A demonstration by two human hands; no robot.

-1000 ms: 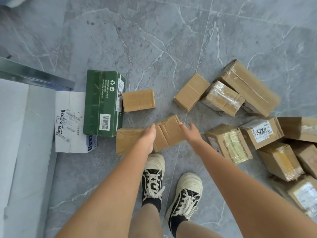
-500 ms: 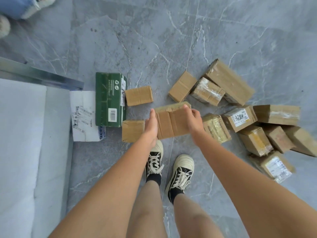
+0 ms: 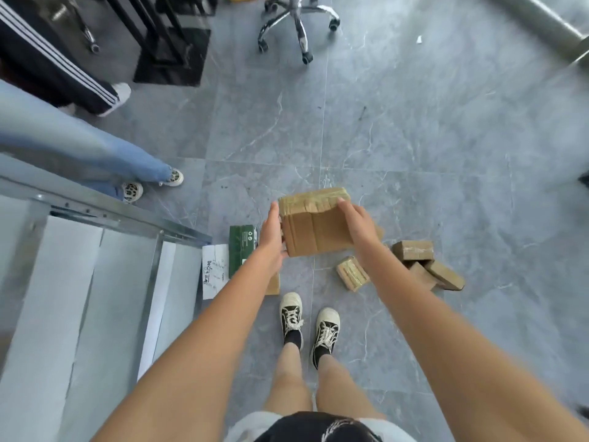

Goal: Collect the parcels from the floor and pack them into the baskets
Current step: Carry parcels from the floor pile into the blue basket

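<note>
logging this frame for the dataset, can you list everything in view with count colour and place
taped brown cardboard parcel: 1, brown, held up between both hands
small brown cardboard parcels: at least 4, brown, floor at right
green carton: 1, green, floor left of the hands
white labelled parcel: 1, white, beside the green carton
metal-framed basket: 1, grey, lower left
office chair base: 1, chrome, top
bystanders' legs: 2 people, left
left hand: parcel's left side
right hand: parcel's right side

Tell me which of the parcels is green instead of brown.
The green parcel on the floor beside the left hand, next to the white parcel. The one held in both hands and those near the right forearm are brown cardboard.
</note>
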